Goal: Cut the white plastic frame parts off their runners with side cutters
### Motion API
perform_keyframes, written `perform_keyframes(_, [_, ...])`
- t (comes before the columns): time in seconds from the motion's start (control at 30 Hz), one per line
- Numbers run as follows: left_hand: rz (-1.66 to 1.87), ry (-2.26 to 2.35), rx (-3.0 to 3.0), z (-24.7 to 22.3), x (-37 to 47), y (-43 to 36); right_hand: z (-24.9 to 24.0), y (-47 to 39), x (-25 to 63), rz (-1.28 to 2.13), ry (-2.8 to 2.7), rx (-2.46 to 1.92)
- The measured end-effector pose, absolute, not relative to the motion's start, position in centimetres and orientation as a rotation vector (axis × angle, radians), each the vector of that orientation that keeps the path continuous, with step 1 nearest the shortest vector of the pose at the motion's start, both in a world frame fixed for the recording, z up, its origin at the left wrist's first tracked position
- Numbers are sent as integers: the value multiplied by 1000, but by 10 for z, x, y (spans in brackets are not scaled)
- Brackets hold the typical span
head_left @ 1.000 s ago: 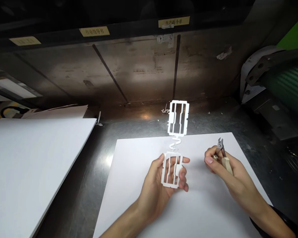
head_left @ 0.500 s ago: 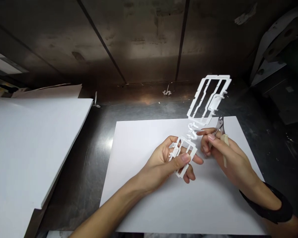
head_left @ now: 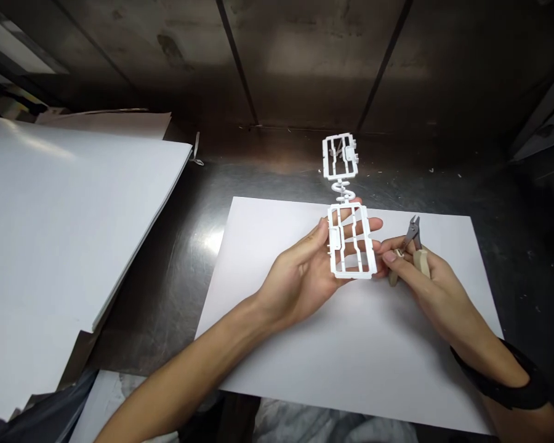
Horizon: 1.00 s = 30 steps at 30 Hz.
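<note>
At your far left, a stack of white sheets [head_left: 74, 215] covers the left part of the worktop [head_left: 175, 264], with a brownish sheet [head_left: 133, 125] sticking out beyond its far edge. Just beside the stack's far right corner, a thin white strip [head_left: 196, 149] lies near the worktop's far edge. Next comes your left hand [head_left: 302, 280], palm up, its fingers closed on a white plastic part [head_left: 348, 205]: your thumb sits at the left edge of the nearer frame, and the other fingers spread out behind it. The part is two slotted frames joined by a curly runner, held above a large white sheet [head_left: 341, 351] that lies along the worktop's near edge; the farther frame points toward the worktop's far edge. Small pale scraps [head_left: 431, 170] dot the worktop beyond the sheet. To the right, your right hand [head_left: 431, 289] has its fingers wrapped around the cutters [head_left: 413, 234], which point away from you with their tips slightly parted. Your two hands are so close that you cannot tell whether their fingertips touch. A black band [head_left: 526, 397] circles your right wrist, near the sheet's near right corner.
</note>
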<state>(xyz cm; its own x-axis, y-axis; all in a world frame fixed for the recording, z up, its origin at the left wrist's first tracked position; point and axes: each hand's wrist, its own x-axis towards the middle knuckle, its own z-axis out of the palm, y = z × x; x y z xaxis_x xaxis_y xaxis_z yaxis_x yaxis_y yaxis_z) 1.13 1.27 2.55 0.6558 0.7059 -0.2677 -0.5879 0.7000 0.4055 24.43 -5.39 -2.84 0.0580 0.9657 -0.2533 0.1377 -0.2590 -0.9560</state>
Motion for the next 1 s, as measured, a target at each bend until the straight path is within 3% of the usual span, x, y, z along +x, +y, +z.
perform_keyframes(0.5, [731,442,358,26,8,10,-14,-53,240,1338,-1428,-1562])
perform_keyframes(1.0, [717,446,383,21,10,8,-13,-52,238,1446,-1354,-1524])
